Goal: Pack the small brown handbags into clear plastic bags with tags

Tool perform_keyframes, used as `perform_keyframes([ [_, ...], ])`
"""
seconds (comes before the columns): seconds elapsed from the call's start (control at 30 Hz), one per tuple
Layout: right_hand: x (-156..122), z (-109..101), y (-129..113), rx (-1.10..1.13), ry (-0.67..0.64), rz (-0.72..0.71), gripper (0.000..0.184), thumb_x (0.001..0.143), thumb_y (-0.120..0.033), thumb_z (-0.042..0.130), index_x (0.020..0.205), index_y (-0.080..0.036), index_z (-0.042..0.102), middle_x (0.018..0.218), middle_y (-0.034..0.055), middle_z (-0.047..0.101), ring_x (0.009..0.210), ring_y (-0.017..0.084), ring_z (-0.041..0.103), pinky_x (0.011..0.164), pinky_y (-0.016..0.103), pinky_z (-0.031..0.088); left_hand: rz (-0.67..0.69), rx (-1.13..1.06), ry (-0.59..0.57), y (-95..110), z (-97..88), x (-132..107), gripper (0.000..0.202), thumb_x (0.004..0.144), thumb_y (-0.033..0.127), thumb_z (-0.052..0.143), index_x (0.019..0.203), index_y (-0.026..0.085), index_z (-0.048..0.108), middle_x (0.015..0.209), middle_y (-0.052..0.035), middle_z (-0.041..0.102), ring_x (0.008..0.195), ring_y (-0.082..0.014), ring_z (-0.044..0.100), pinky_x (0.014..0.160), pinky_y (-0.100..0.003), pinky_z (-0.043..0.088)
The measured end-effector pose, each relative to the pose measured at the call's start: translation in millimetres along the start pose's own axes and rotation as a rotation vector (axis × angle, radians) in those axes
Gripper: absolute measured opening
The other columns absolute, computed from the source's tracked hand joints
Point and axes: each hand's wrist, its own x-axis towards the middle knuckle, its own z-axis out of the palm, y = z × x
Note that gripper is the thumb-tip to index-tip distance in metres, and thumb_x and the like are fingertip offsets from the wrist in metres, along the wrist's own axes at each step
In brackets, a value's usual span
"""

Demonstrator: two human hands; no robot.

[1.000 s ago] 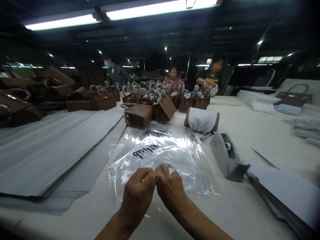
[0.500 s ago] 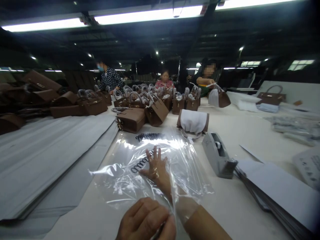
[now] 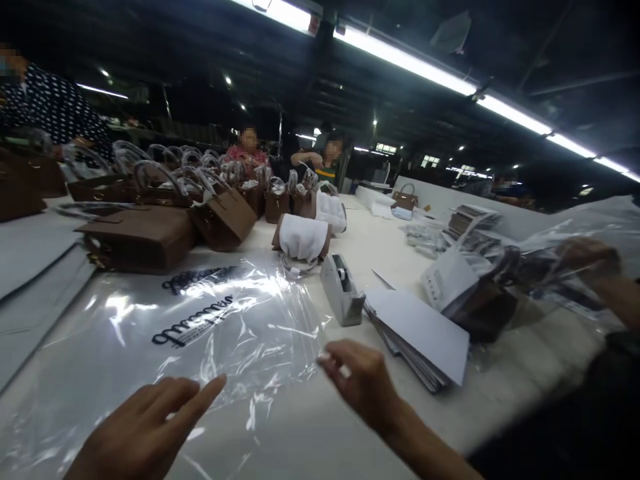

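A stack of clear plastic bags with black lettering lies flat on the white table in front of me. My left hand rests at the near edge of the plastic, fingers stretched out and holding nothing. My right hand hovers just right of the bags with its fingers curled; a small white bit shows at the fingertips, too small to name. A grey tape dispenser stands just beyond my right hand.
A fanned stack of white cards lies to the right. Brown handbags crowd the far left, and one wrapped in white lies mid-table. At the right another person's hand holds a brown bag in clear plastic. Other people work across the table.
My right hand has come out of the plastic bag and moved right of it. My left hand has let go of the bag's edge and opened. The view has swung right.
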Motion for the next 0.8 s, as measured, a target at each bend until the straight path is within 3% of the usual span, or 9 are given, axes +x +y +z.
perform_keyframes([
  [0.07, -8, -25, 60, -0.243, 0.086, 0.168, 0.039, 0.085, -0.043, 0.045, 0.107, -0.014, 0.057, 0.105, 0.0124, 0.061, 0.099, 0.021, 0.056, 0.085, 0.034, 0.043, 0.032, 0.031, -0.065, -2, 1.1, -5, 0.029, 0.090, 0.017, 0.037, 0.105, 0.025, 0.061, 0.077, -0.0022, 0.059, 0.070, -0.0134, 0.055, 0.064, -0.024, 0.042],
  [0.13, -12, -36, 114, -0.473, 0.008, 0.336, 0.061, 0.078, -0.049, 0.052, 0.123, -0.009, 0.047, 0.128, 0.0202, 0.045, 0.121, 0.029, 0.039, 0.097, 0.044, 0.033, 0.058, 0.065, -0.096, -2, 1.8, -9, 0.029, 0.089, 0.013, 0.037, 0.101, 0.024, 0.061, 0.080, -0.0027, 0.058, 0.073, -0.0138, 0.054, 0.065, -0.025, 0.042],
  [0.2, -16, -36, 152, -0.589, -0.118, 0.500, 0.073, 0.076, -0.054, 0.052, 0.131, -0.007, 0.037, 0.136, 0.0222, 0.034, 0.127, 0.032, 0.029, 0.099, 0.050, 0.028, 0.065, 0.092, -0.113, -2, 2.2, -10, 0.029, 0.089, 0.012, 0.038, 0.100, 0.025, 0.061, 0.084, -0.0032, 0.059, 0.076, -0.0141, 0.055, 0.066, -0.025, 0.042],
  [0.27, -19, -30, 172, -0.609, -0.186, 0.573, 0.071, 0.078, -0.054, 0.047, 0.131, -0.007, 0.037, 0.136, 0.0214, 0.034, 0.127, 0.032, 0.028, 0.098, 0.051, 0.028, 0.053, 0.109, -0.123, 1, 2.0, -10, 0.029, 0.089, 0.013, 0.037, 0.100, 0.025, 0.060, 0.089, -0.0039, 0.060, 0.080, -0.0151, 0.056, 0.068, -0.026, 0.043],
  [0.37, -19, -25, 179, -0.589, -0.193, 0.573, 0.061, 0.082, -0.051, 0.041, 0.124, -0.007, 0.046, 0.130, 0.0199, 0.043, 0.124, 0.031, 0.035, 0.096, 0.048, 0.030, 0.031, 0.116, -0.126, 5, 1.2, -7, 0.024, 0.090, 0.020, 0.038, 0.097, 0.024, 0.061, 0.091, -0.0045, 0.061, 0.082, -0.0163, 0.057, 0.070, -0.027, 0.044],
  [0.47, -15, -33, 177, -0.562, -0.208, 0.544, 0.049, 0.086, -0.048, 0.035, 0.115, -0.013, 0.054, 0.121, 0.0163, 0.053, 0.114, 0.027, 0.047, 0.090, 0.038, 0.037, 0.023, 0.119, -0.162, 5, -0.2, -2, 0.023, 0.090, 0.026, 0.039, 0.097, 0.020, 0.060, 0.090, -0.0056, 0.062, 0.080, -0.0163, 0.058, 0.070, -0.027, 0.045],
  [0.63, -5, -58, 176, -0.511, -0.265, 0.467, 0.047, 0.091, -0.038, 0.022, 0.085, -0.018, 0.064, 0.084, 0.0102, 0.068, 0.083, 0.022, 0.063, 0.074, 0.031, 0.041, 0.160, 0.147, -0.261, 5, -2.9, 8, 0.030, 0.090, 0.019, 0.035, 0.111, 0.021, 0.056, 0.081, -0.0028, 0.062, 0.069, -0.0119, 0.058, 0.061, -0.021, 0.045],
  [0.8, -15, -63, 165, -0.478, -0.282, 0.395, 0.036, 0.089, -0.039, 0.032, 0.092, -0.023, 0.064, 0.088, 0.0058, 0.068, 0.086, 0.021, 0.063, 0.074, 0.029, 0.043, 0.076, 0.163, -0.244, 18, -6.0, 12, 0.032, 0.092, 0.018, 0.029, 0.095, 0.024, 0.061, 0.076, -0.0008, 0.059, 0.067, -0.0115, 0.054, 0.062, -0.023, 0.043],
])
